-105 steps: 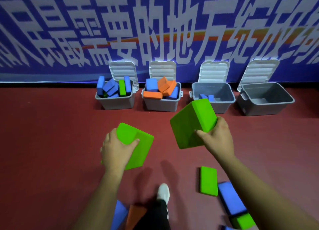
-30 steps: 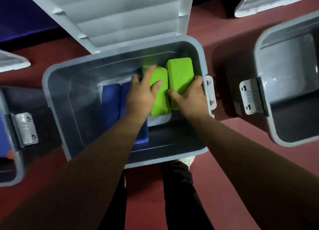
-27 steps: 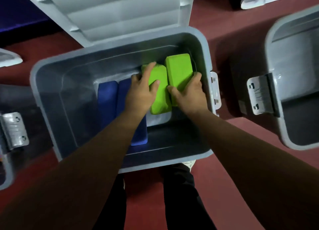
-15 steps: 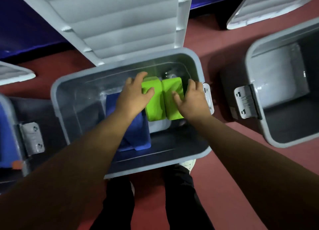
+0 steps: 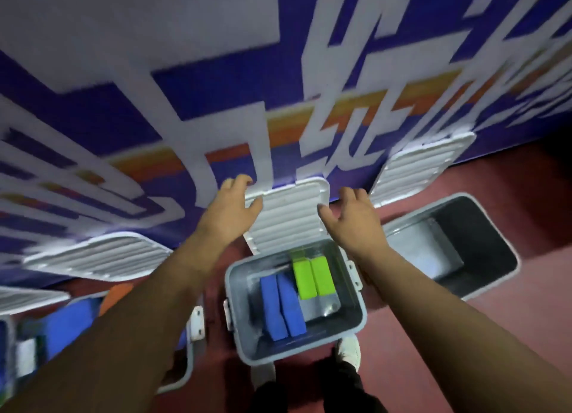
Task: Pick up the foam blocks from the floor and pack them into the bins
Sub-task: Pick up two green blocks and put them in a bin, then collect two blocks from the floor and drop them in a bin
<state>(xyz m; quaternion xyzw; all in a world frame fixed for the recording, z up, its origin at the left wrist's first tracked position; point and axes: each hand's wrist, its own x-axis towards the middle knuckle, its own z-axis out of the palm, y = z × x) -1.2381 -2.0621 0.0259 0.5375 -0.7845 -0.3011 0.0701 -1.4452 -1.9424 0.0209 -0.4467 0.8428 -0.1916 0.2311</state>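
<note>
The grey bin (image 5: 244, 319) stands open at my feet. Inside it, two green foam blocks (image 5: 312, 277) stand side by side on edge at the back right. Two blue foam blocks (image 5: 283, 306) lean next to them on the left. My left hand (image 5: 230, 210) hovers above the bin at the left edge of its raised white lid (image 5: 288, 219), fingers loosely curled and holding nothing. My right hand (image 5: 351, 216) hangs at the lid's right edge with relaxed fingers, also empty. Whether either hand touches the lid is unclear.
An empty grey bin (image 5: 495, 259) with its lid (image 5: 424, 168) up stands to the right. A bin on the left holds blue blocks (image 5: 69, 319) and an orange block (image 5: 116, 293). A blue banner wall (image 5: 216, 87) rises right behind the bins. My shoe (image 5: 349, 347) touches the bin's front.
Both hands let go of the green blocks and rose out of the bin to the height of its lid. The view tilted up toward the banner.
</note>
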